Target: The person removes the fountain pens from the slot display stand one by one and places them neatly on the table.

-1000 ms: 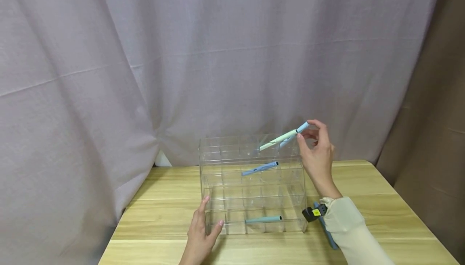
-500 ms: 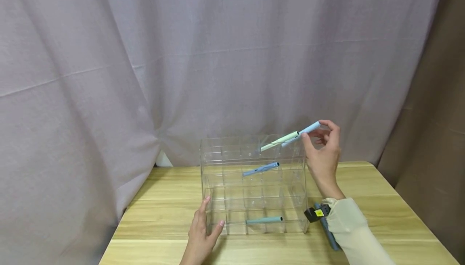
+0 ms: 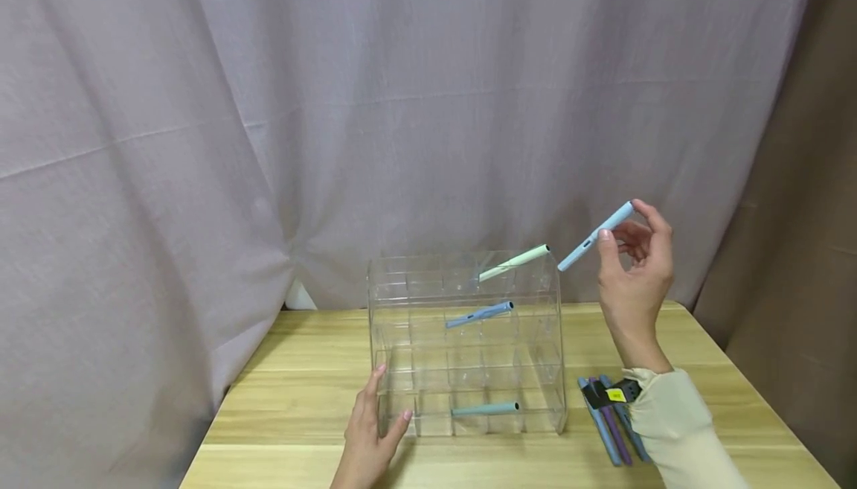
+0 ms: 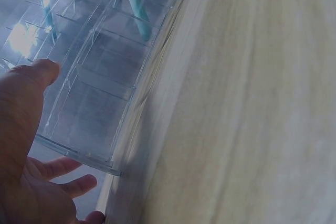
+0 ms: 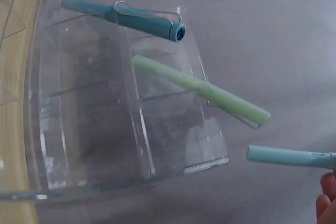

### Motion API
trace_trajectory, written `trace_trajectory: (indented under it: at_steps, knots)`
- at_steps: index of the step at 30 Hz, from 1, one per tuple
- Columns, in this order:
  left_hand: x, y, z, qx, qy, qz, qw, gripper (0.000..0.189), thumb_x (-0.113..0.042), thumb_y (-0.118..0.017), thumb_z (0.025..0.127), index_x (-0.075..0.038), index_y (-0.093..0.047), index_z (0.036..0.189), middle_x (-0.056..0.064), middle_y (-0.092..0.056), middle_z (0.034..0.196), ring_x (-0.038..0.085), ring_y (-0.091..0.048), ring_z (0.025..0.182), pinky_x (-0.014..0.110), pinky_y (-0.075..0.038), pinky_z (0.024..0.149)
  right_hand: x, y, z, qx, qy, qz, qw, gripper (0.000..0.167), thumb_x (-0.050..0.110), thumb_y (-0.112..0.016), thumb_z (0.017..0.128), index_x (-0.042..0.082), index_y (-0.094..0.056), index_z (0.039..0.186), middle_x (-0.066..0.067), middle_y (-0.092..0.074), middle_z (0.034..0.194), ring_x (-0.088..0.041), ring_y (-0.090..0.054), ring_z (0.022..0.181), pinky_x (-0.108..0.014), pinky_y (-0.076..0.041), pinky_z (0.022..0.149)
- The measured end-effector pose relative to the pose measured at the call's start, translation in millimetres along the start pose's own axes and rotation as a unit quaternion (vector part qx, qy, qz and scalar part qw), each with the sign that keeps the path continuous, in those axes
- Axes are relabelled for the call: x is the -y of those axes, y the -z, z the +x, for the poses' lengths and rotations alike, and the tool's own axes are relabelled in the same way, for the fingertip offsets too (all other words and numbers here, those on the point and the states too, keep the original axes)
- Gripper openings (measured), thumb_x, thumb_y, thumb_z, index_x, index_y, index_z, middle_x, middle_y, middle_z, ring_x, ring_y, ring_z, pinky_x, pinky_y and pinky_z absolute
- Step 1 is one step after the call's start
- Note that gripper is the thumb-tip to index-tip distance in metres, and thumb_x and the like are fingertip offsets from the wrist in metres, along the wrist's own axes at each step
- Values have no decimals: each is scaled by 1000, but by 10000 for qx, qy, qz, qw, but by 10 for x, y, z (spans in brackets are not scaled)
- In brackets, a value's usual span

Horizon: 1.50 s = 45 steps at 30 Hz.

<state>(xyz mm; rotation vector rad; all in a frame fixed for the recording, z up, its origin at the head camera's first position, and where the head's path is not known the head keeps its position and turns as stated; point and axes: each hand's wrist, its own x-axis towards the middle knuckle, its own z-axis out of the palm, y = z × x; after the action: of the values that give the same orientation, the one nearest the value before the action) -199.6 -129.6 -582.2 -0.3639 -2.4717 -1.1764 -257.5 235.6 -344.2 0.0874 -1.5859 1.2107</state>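
A light blue pen [image 3: 596, 236] is pinched near its upper end by my right hand [image 3: 636, 269], tilted in the air just right of a clear acrylic pen rack [image 3: 466, 385]. In the right wrist view the pen [image 5: 289, 157] hangs apart from the rack. My left hand [image 3: 370, 429] rests at the rack's lower left corner, thumb in front and fingers along the side with tips spread. The rack carries a light green pen [image 3: 514, 263] on top, a blue pen [image 3: 480, 315] midway, and a teal pen [image 3: 485, 408] at the bottom.
Blue and purple pens [image 3: 614, 433] lie side by side on the wooden table [image 3: 294, 385], right of the rack, partly below my right wrist and its black camera [image 3: 605, 394]. A grey curtain [image 3: 428, 102] hangs behind the table.
My right hand has drawn the light blue pen up and right, out of the rack's top tier beside the light green pen. More table pens are uncovered. The left hand stays put.
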Motion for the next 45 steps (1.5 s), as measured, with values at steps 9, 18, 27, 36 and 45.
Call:
trace_trajectory:
  at_steps: [9,18,27,36,45]
  knots:
    - [6,7,19,31,-51,-114,9999,90,-25,-78,99,-24,-23,170,32,-49,153,55,-55,137,80,-55,98,-233,263,-164,191,-330,-707,9968,54,-2,-59,106,24,-60,153,25,-59,117,4,-59,101,-7,-47,90]
    - [5,4,3,86,115,-216,9997,89,-26,-78,99,-27,-24,170,31,-50,153,55,-55,138,80,-54,99,-534,564,-381,257,-1023,-1181,9874,53,0,-67,102,26,-66,148,27,-55,115,10,-61,98,1,-47,84]
    - [-14,9,5,51,69,-115,9999,88,-26,-79,98,-21,-26,169,31,-52,151,56,-58,134,80,-56,97,-744,796,-603,222,-1461,-1490,9777,22,7,-72,101,5,-82,120,30,-60,109,15,-60,86,1,-45,75]
    - [-14,7,-8,144,359,-149,9991,88,-30,-78,99,-23,-26,169,31,-50,153,57,-55,138,79,-53,102,-866,955,-820,455,-1920,-1631,9667,30,4,-82,92,5,-81,122,30,-60,108,9,-57,85,1,-44,75]
    - [-1,2,-10,160,362,-198,9990,90,-30,-78,99,-29,-23,170,31,-48,156,58,-54,139,80,-53,102,-1156,1197,-1111,695,-2536,-2099,9417,32,7,-83,92,3,-79,124,32,-57,97,22,-56,78,3,-46,71]
